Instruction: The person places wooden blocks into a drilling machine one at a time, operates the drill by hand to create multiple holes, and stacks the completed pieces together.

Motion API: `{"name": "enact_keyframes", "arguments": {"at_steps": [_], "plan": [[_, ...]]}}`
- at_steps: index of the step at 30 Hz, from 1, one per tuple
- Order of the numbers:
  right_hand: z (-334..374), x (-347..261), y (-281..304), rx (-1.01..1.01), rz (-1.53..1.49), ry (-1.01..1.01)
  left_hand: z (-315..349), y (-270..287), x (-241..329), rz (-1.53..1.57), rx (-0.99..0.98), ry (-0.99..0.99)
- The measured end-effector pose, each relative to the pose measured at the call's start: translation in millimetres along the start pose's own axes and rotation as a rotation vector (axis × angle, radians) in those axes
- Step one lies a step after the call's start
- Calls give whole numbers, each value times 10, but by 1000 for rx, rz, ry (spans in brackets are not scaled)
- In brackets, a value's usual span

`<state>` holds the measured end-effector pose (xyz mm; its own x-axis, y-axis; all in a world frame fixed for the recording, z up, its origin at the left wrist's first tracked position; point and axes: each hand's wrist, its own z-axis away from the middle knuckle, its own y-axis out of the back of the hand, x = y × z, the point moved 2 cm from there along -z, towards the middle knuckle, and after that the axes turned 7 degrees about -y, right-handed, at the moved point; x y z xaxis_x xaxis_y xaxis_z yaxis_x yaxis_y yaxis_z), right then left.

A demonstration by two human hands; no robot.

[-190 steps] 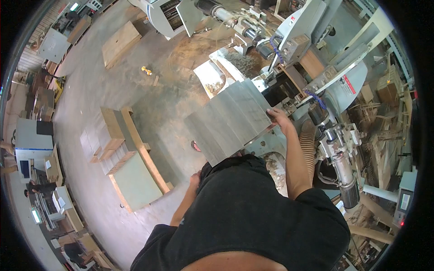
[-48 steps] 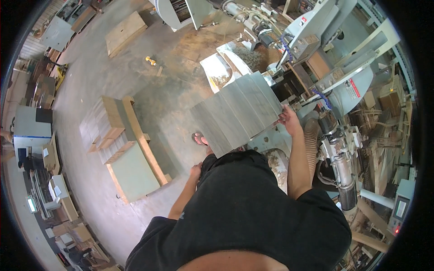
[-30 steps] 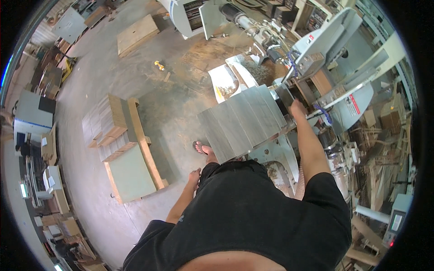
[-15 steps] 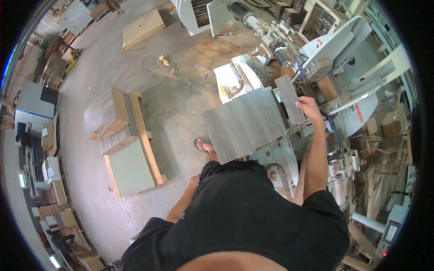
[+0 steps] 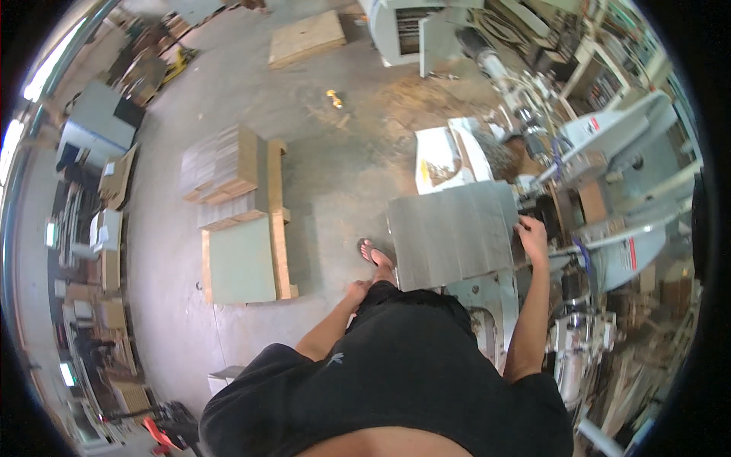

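A row of grey wood-look planks (image 5: pixel 449 232) lies side by side on a machine's support in front of me. My right hand (image 5: pixel 533 238) is at the row's right end, its bent fingers closed on the edge of the last grey plank. That plank sits against the others, and the far fingers are partly hidden. My left hand (image 5: pixel 356 291) hangs low beside my thigh, away from the planks. Its fingers are too small and turned away to make out.
Machine heads and pale guards (image 5: pixel 636 255) crowd the right side. A wooden pallet (image 5: pixel 280 179) with stacked planks (image 5: pixel 221 164) and a pale green sheet (image 5: pixel 242 263) stands to the left. A yellow object (image 5: pixel 333 98) lies on the floor ahead.
The plank in my right hand has come left against the row, closing the gap seen earlier. My view has shifted, so the surroundings sit differently. My left hand remains low by my thigh.
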<state>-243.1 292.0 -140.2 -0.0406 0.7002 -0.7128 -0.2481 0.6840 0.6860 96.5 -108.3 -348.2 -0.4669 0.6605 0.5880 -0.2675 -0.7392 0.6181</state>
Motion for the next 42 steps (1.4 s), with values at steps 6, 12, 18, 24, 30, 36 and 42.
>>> {"name": "enact_keyframes", "arguments": {"at_steps": [6, 12, 18, 24, 30, 36, 42], "plan": [[-265, -40, -156, 7, 3, -158, 165, -7, 61, 652, 229, 452], [-761, -388, -284, -204, -59, -156, 221, 1, -89, 580, 109, 543], [-846, -477, -296, -328, -156, -219, 207, -263, -404, 589, 109, 516], [-871, -491, -287, -271, -220, -206, 114, -455, -728, 372, 38, 317], [-854, -491, -285, -262, -200, -246, 232, -140, -313, 579, 124, 522], [-636, -331, -273, -161, -232, -269, 203, -139, -343, 561, 160, 411], [-7, -2, -118, -374, -452, -449, 152, -548, -821, 317, -29, 375]]}}
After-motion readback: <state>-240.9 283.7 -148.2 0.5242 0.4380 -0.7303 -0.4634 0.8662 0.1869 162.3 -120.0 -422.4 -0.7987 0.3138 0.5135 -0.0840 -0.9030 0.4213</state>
